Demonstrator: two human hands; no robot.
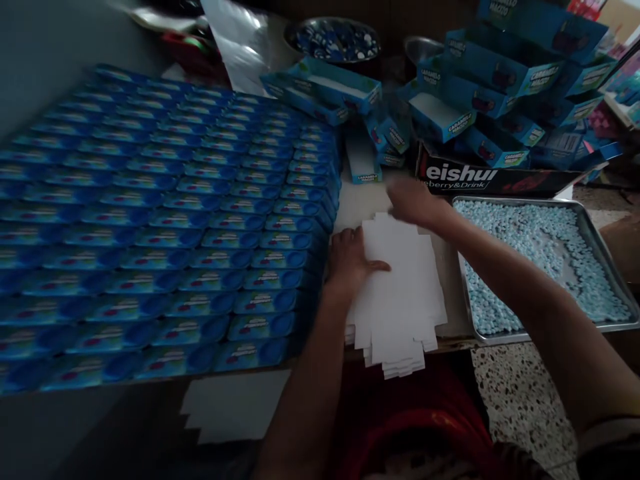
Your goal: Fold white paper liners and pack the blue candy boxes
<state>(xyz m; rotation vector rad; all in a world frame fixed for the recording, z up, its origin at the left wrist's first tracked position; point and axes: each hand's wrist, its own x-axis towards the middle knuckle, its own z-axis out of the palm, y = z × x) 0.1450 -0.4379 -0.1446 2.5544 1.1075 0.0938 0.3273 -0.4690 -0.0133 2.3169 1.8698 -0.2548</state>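
A stack of flat white die-cut cardboard sheets (400,287) lies on the work surface in front of me, its lower end reaching past the front edge. My left hand (353,257) rests on the stack's left side, thumb stretched out across the top sheet. Just beyond the stack's far end is my right hand (410,201), blurred by motion, so its fingers and anything in them cannot be made out. Past it stands a small open blue box (364,160) with a white inside.
Rows of blue packages (175,220) fill the left. A metal tray (545,267) of light-blue pieces sits right. Behind it, open blue boxes (500,60) pile on a black carton (465,175). A metal bowl (333,40) stands at the back.
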